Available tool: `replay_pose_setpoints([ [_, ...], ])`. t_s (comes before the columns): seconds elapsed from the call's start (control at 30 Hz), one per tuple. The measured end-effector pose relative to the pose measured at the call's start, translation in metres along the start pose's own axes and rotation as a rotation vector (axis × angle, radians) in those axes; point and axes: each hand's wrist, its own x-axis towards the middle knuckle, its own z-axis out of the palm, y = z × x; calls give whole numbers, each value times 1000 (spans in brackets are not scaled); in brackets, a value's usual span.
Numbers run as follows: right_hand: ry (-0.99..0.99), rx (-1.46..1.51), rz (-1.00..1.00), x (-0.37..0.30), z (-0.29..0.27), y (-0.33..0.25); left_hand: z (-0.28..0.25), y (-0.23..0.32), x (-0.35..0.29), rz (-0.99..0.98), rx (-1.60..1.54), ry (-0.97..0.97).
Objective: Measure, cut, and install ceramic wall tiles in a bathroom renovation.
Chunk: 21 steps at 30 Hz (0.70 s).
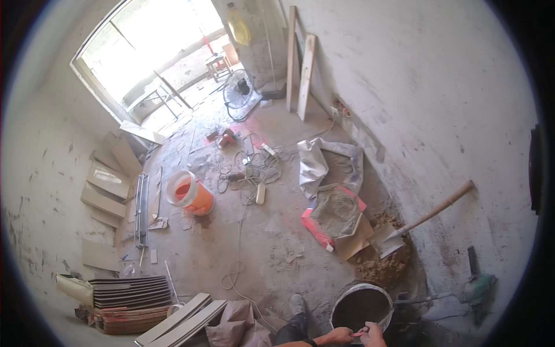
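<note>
Both hands down at the lower edge: left hand (340,335) and right hand (373,334) side by side, each closed on a thin red handle (359,333) at the near rim of a round bucket (342,302) full of dark grey mix. Just left, one grey shoe (298,303) on the dusty floor. Beyond the bucket, a sand heap (384,267) against the wall with one wooden-handled shovel (430,214) stuck in it. Further out, one opened sack (334,215), grey with red edging, lying flat; behind it one crumpled pale sack (315,165). Centre-left, one orange bucket (191,194). Far back, one floor fan (238,92); two planks (300,66) leaning upright. Stacked dark tiles (132,291) at lower left.
</note>
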Motion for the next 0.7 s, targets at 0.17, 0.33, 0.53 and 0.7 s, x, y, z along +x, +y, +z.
replay_pose_setpoints([
  [0.17,-173,-202,53,-79,59,-36,-39,37,-105,24,-183,173],
  [0.33,-347,-304,280,-158,185,-39,-110,73,-236,-217,-391,310],
  [0.53,-614,-597,457,-221,295,24,-126,36,-335,-169,-761,450],
  [0.7,-747,-899,415,-282,381,49,-128,-30,-335,-241,-922,654],
])
